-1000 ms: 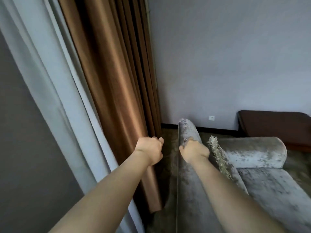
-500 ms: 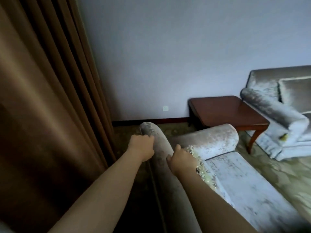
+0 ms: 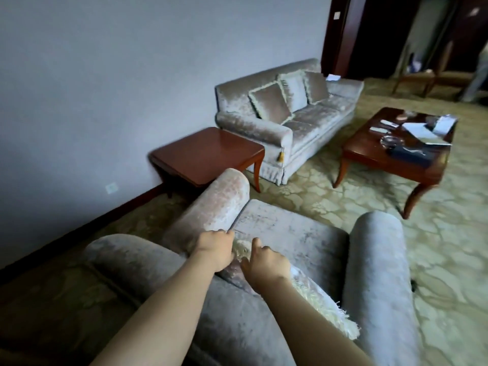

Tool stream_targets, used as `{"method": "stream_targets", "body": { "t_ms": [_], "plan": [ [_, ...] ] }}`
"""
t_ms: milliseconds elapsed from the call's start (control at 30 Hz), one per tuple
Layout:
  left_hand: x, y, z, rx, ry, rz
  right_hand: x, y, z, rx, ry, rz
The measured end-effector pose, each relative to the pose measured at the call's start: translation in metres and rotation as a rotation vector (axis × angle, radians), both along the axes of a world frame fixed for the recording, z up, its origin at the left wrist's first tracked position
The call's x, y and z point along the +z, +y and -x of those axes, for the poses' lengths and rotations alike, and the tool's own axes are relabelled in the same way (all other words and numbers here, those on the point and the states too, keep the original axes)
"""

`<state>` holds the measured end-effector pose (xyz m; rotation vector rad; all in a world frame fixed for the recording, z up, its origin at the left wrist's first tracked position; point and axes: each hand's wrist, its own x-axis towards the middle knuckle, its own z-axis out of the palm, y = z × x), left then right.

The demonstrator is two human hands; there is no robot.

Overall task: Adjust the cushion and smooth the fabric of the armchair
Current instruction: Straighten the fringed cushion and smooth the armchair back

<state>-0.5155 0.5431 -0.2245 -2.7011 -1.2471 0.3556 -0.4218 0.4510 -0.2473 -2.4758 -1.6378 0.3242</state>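
Observation:
I look down over the back of a grey velvet armchair (image 3: pixel 290 233) with two rolled arms. A grey cushion with a cream fringe (image 3: pixel 317 294) leans against the inside of the backrest. My left hand (image 3: pixel 215 249) grips the cushion's upper left corner beside the left armrest (image 3: pixel 219 204). My right hand (image 3: pixel 264 262) rests on the cushion's top edge, fingers curled over the fringe, partly covering it. The lower part of the cushion is hidden behind my right forearm.
A dark wooden side table (image 3: pixel 208 154) stands beyond the left armrest, by the wall. Further off are a matching sofa (image 3: pixel 303 122) with three cushions and a coffee table (image 3: pixel 396 149) carrying papers and an ashtray. Patterned carpet (image 3: pixel 317 196) covers the floor.
My view has swung right, away from the curtains, onto the armchair seat and room. Both hands have moved from the backrest top onto the fringed cushion and closed on it.

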Motion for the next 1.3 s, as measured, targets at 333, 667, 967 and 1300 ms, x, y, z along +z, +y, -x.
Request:
{"method": "stream_targets", "body": {
  "t_ms": [333, 667, 967, 1300],
  "plan": [
    [-0.056, -0.002, -0.023, -0.119, -0.028, 0.115, -0.047, -0.039, -0.027, -0.25, 0.02, 0.06],
    [-0.103, -0.003, 0.031, -0.22, -0.294, 0.161, -0.078, -0.071, 0.013, -0.5, -0.028, 0.145],
    [-0.109, 0.0, 0.079, -0.194, -0.39, 0.294, -0.078, -0.085, 0.053, -0.576, -0.051, 0.067],
    [-0.101, -0.006, 0.145, -0.328, -0.373, 0.119, -0.077, -0.091, 0.116, -0.471, -0.131, -0.001]
  ]
}}
